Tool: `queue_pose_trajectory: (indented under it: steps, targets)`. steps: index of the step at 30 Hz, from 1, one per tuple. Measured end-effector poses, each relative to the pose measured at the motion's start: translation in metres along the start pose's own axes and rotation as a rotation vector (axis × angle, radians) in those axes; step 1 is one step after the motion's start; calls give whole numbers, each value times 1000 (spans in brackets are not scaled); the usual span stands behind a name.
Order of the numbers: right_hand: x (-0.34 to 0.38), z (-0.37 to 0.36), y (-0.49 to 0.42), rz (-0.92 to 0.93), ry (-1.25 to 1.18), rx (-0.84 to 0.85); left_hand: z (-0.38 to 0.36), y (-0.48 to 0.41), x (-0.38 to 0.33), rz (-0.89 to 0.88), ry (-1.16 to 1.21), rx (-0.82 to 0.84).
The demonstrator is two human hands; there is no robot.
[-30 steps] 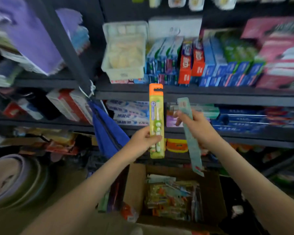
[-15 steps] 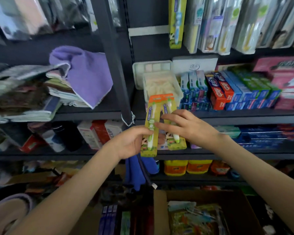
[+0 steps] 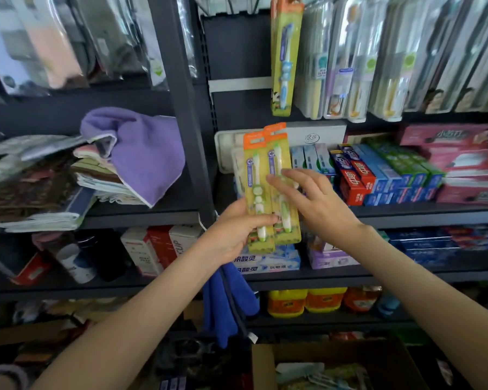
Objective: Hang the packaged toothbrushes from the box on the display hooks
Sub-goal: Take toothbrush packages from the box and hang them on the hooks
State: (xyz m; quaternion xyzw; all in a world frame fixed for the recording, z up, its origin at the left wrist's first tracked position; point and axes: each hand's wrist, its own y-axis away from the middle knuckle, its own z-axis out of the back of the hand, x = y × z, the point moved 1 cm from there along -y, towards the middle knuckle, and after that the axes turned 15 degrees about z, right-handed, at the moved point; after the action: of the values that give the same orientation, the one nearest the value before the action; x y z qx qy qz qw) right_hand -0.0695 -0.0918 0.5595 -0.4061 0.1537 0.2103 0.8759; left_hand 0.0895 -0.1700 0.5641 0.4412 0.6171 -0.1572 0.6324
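Note:
Two yellow toothbrush packs with orange tops (image 3: pixel 258 175) stand upright side by side in front of the shelves. My left hand (image 3: pixel 234 235) grips their lower part, thumb across the front. My right hand (image 3: pixel 313 201) lies against the right pack with its fingers stretched out over the front. Above them a similar yellow pack (image 3: pixel 283 54) hangs from a display hook, beside a row of hanging toothbrush packs (image 3: pixel 378 60). The cardboard box (image 3: pixel 265 364) sits at the bottom edge, with more packs inside.
A dark shelf upright (image 3: pixel 181 102) runs just left of the hooks. Toothpaste boxes (image 3: pixel 378 175) fill the shelf behind my hands. Folded towels with a purple cloth (image 3: pixel 141 153) lie to the left. A blue cloth (image 3: pixel 226 302) hangs below my left wrist.
My view has tilted up from the box to the hooks. The pack my right hand held a second ago now stands beside the left hand's pack, and both packs have risen.

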Motion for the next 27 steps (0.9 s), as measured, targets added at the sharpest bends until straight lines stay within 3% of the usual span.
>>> queue_pose_trajectory:
  steps: [1,4,5,7,10,13,20,27]
  targets:
    - [-5,4,-2,-177,-145,-42,-1,-1,-5,-27,-23,-12]
    - [-22,17,-15,-766,-944,-163,-5,-5,-20,-108,-90,3]
    - [-26,22,-20,-892,-1145,-173,-9,-5,-26,-142,-122,22]
    - [-33,31,-32,-958,-1302,-187,-17,-6,-36,-201,-193,54]
    - [-44,35,-46,-941,-1240,-245,-22,-12,-50,-256,-241,45]
    - [-69,42,-57,-945,-1155,-270,-18,-20,-68,-321,-268,-72]
    - [-127,61,-90,-923,-1022,-368,-8,-30,-125,-419,-136,-247]
    - [-154,56,-130,-772,-682,-227,-10,-34,-155,-464,-47,-245]
